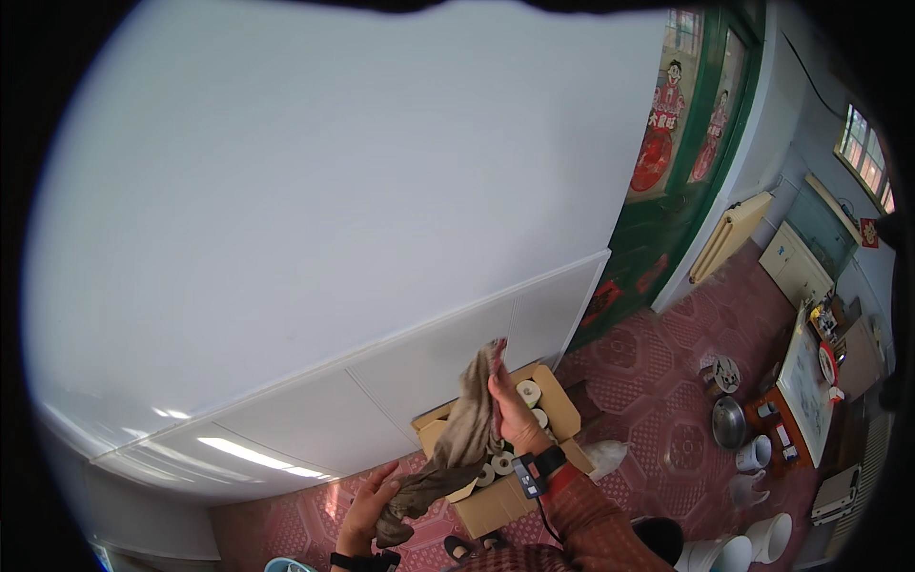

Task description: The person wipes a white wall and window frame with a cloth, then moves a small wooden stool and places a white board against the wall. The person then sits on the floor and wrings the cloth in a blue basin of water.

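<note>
A brown, crumpled cloth (448, 459) stretches between my two hands in front of me. At its upper end is my right hand (513, 412), fingers pointing up and closed on the cloth, whose edge hangs past the fingertips. My left hand (364, 502) is at the lower end with the cloth against its palm, the fingers partly curled round it. Below the cloth and my right hand, an open cardboard box (498, 508) stands on the floor. Several white paper rolls (529, 391) are in it, some hidden by the cloth and my arm.
A large smooth white surface (334, 210) with a panelled lower edge rises ahead. A green door (658, 224) stands right of it. On the patterned red floor are a metal basin (729, 421), white buckets (768, 539) and a cluttered table (805, 386). A light-blue tub (286, 564) sits lower left.
</note>
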Available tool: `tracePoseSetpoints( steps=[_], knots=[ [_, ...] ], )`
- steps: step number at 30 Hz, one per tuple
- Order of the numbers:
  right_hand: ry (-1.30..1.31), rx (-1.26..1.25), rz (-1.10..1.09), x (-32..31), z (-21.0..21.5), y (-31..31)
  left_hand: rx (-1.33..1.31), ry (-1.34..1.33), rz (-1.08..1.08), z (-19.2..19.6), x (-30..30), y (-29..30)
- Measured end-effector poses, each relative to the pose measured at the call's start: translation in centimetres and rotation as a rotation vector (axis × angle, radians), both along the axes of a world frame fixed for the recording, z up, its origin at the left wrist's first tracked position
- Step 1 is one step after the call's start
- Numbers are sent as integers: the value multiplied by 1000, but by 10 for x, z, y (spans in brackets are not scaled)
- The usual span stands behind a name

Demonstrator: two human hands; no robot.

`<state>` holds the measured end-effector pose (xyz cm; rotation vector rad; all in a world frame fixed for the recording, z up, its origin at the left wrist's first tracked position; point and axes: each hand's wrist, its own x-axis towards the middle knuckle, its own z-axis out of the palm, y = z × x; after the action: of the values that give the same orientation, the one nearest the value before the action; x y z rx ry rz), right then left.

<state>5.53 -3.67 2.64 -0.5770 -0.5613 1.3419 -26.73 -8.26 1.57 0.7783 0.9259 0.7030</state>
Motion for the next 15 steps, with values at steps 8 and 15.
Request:
tracePoseSetpoints(
  steps=[8,15],
  knots=[
    [-380,-132,-685,147,-32,86,-52,-94,-57,14,24,10],
    [-892,-208,-897,187,-37,155,-89,-178,-151,27,75,35]
  ],
)
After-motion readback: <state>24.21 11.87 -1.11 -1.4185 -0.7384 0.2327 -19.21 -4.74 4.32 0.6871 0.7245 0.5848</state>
